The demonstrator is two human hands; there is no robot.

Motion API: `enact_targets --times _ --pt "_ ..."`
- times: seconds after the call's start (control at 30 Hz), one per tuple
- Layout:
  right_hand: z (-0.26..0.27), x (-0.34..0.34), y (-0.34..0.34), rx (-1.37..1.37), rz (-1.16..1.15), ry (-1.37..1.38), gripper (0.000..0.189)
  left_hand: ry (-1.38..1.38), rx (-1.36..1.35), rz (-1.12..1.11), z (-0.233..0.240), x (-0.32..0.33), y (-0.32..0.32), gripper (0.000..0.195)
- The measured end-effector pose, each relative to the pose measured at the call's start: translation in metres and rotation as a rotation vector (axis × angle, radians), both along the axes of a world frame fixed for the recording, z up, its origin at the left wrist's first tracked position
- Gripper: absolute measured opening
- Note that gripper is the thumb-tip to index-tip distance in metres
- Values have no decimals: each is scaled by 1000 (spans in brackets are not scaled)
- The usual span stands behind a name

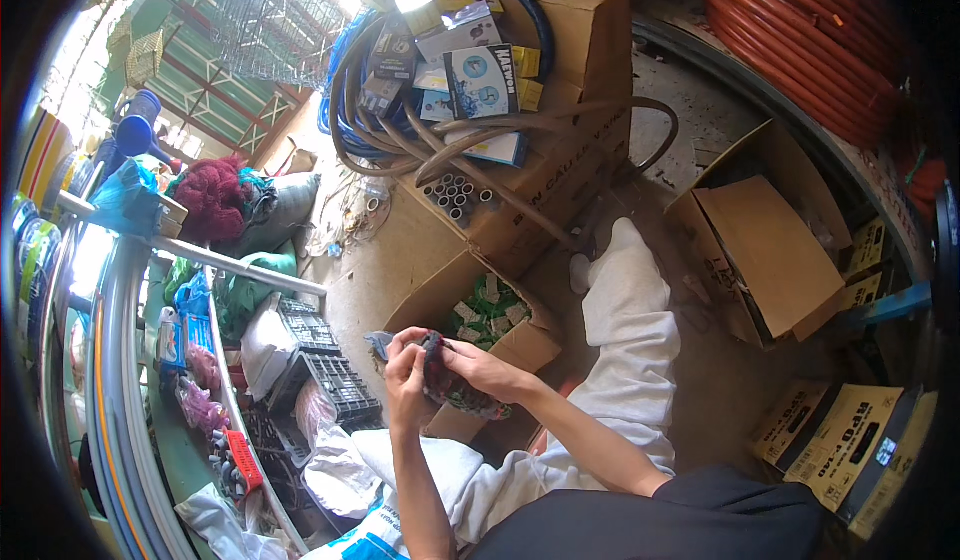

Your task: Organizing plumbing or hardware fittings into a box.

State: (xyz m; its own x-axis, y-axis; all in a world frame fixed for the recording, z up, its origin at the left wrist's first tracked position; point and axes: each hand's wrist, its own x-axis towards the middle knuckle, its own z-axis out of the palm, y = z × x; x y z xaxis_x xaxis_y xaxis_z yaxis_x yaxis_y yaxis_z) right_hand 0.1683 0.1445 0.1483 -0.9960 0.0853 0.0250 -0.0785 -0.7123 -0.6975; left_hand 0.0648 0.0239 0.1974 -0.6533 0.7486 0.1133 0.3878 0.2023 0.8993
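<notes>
My left hand point(405, 369) and my right hand point(484, 371) are together over my lap, both gripping a dark bundle of knitted or netted material point(457, 395) with red and green flecks. Fingers of both hands pinch its upper end, while the rest hangs below them. A small grey piece point(379, 344) pokes out beyond my left fingers; what it belongs to is unclear. Just past my hands stands an open cardboard box point(532, 344), holding several green items with beige patterned pieces point(491, 312).
A large carton point(577, 162) ahead bears a brown hose point(517, 121), product boxes point(480, 80) and short grey pipe pieces point(454, 194). Another open carton point(772, 252) stands to the right, below coiled orange pipe point(802, 42). Black plastic crates point(337, 387) and a metal rail point(240, 266) are on the left.
</notes>
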Motion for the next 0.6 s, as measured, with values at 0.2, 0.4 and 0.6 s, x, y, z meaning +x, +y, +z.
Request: enact_targets --times 0.2,0.4,0.6 --pt "3 -8 -9 360 -226 79 42 -294 147 251 -8 5 12 32" --pt "-9 -16 -20 603 -227 -100 44 -464 180 39 -20 -15 -13 32" --pt "-7 -14 -24 218 -20 -190 48 -285 214 -94 -21 -11 -36 34"
